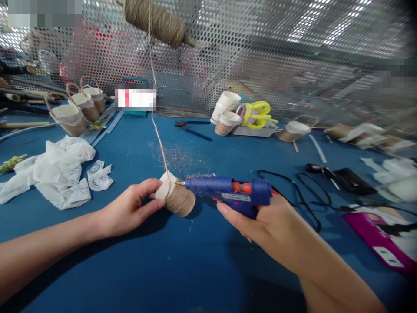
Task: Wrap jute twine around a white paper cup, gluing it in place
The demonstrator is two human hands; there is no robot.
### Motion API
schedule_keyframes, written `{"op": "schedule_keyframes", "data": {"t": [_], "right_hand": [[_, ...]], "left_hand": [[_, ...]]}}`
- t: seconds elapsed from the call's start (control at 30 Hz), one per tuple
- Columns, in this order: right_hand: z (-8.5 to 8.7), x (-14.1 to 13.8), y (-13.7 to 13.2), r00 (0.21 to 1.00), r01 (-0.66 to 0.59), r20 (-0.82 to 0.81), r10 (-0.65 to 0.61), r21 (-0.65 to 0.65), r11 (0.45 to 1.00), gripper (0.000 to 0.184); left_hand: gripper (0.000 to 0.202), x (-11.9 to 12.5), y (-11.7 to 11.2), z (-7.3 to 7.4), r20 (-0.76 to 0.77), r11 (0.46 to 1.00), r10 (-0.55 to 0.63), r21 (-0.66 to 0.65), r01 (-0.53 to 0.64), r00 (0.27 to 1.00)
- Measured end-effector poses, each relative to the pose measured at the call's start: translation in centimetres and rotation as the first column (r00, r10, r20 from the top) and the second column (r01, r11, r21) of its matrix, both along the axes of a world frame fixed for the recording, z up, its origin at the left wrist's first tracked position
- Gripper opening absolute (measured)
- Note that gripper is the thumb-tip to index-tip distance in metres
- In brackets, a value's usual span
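My left hand pinches the white rim of a small paper cup, tilted on its side above the blue table. Brown twine is wound round the cup's lower part, while the upper band is bare white. From the cup a strand of twine runs up to a large spool hung at the mesh. My right hand is wrapped round the handle of a blue glue gun with a small red light. Its metal nozzle points left and meets, or nearly meets, the cup at the edge of the wound twine.
White lace fabric lies at the left. Twine-covered cups with handles stand behind it. Pliers, stacked white cups and a yellow coil are at the back. A black cable and a magenta object lie at right.
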State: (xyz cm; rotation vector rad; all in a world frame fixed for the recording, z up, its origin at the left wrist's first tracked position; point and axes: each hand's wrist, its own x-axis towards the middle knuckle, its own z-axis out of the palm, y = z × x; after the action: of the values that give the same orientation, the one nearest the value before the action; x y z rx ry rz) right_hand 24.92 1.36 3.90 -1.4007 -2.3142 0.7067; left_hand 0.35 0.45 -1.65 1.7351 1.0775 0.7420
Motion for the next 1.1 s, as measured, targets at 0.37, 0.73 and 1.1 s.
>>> {"op": "schedule_keyframes", "data": {"t": [0.37, 0.73, 1.1], "right_hand": [[0.6, -0.7, -0.8, 0.997, -0.027, -0.07, 0.027, -0.001, 1.0, 0.016], [0.2, -0.2, -0.1, 1.0, 0.001, 0.023, -0.001, 0.029, 1.0, 0.034], [0.2, -1.1, 1.2, 0.984, 0.175, -0.008, -0.178, -0.139, 0.975, 0.034]], "left_hand": [[0.023, 0.4, 0.1, 0.2, -0.02, 1.0, 0.027, 0.009, -0.027, 0.999], [0.018, 0.1, 0.1, 0.1, 0.007, 1.0, 0.012, -0.003, -0.012, 1.0], [0.019, 0.0, 0.1, 0.0, -0.051, 0.999, -0.001, 0.032, 0.003, 0.999]]}}
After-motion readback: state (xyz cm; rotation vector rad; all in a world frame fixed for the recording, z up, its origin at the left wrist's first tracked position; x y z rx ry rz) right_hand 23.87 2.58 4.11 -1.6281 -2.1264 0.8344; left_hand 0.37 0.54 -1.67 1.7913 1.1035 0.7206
